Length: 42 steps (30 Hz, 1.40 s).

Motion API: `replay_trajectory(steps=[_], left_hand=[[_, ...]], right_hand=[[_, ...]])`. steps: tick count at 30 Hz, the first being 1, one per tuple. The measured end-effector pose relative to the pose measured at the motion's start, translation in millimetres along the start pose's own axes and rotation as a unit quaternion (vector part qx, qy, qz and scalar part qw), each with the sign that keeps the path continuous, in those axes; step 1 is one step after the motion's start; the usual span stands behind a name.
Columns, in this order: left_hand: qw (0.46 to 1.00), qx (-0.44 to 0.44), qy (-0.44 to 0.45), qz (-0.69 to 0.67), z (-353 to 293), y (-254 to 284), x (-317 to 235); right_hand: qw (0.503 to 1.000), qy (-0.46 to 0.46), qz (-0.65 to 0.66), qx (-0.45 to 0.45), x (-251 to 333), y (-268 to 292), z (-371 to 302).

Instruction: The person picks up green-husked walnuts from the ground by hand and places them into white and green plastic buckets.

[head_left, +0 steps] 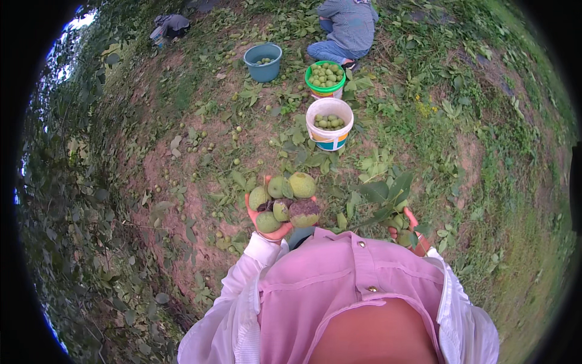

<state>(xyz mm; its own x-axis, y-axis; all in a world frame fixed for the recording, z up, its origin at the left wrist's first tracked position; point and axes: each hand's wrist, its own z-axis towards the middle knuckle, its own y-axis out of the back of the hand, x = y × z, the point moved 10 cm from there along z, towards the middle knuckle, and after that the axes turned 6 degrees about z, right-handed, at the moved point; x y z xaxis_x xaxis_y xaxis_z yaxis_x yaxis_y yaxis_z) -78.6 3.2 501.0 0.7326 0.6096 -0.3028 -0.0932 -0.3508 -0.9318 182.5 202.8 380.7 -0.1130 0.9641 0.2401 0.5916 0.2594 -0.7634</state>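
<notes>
My left hand [280, 233] is cupped under a heap of green-husked walnuts [301, 185]. Several of them rest together on the palm and fingers, and two or so have husks turned dark brown and broken, like the walnut [304, 213] at the heap's right side. To the right, the fingers of my right hand [413, 222] close round a few green walnuts [399, 222] with a leafy twig [386, 195] attached. Its large green leaves stick out up and to the left. Part of the right hand is hidden by leaves and fruit.
Ahead stand a white bucket [330, 137], a green-rimmed bucket [325, 91] and a blue-grey bucket [263, 71], each with green walnuts inside. A person [348, 30] crouches beyond them; another person [174, 25] is far left. Fallen walnuts and leaves litter the ground [163, 200].
</notes>
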Motion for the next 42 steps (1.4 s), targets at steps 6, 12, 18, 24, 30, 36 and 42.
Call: replay_trajectory(steps=[6,12,18,24,30,36,42], left_hand=[[0.997,0.070,-0.013,-0.025,100,-3,-90],[0.999,0.005,-0.046,-0.004,211,51,-166],[0.998,-0.016,-0.049,0.042,332,68,-234],[0.999,0.030,-0.028,-0.021,466,58,-282],[0.997,0.055,-0.017,-0.057,626,63,-335],[0.997,-0.030,0.017,-0.063,844,98,-393],[0.948,-0.276,0.068,0.141,955,213,-416]], right_hand=[[1.000,-0.019,0.005,-0.009,29,-60,106],[0.998,-0.068,-0.003,-0.014,65,-99,225],[0.994,-0.110,-0.010,-0.015,113,-138,351],[0.990,-0.036,-0.121,-0.062,189,-189,417],[0.991,0.040,-0.089,-0.090,240,-207,466],[0.958,0.135,-0.072,-0.241,249,-227,517],[0.951,0.137,-0.132,-0.242,244,-215,590]])
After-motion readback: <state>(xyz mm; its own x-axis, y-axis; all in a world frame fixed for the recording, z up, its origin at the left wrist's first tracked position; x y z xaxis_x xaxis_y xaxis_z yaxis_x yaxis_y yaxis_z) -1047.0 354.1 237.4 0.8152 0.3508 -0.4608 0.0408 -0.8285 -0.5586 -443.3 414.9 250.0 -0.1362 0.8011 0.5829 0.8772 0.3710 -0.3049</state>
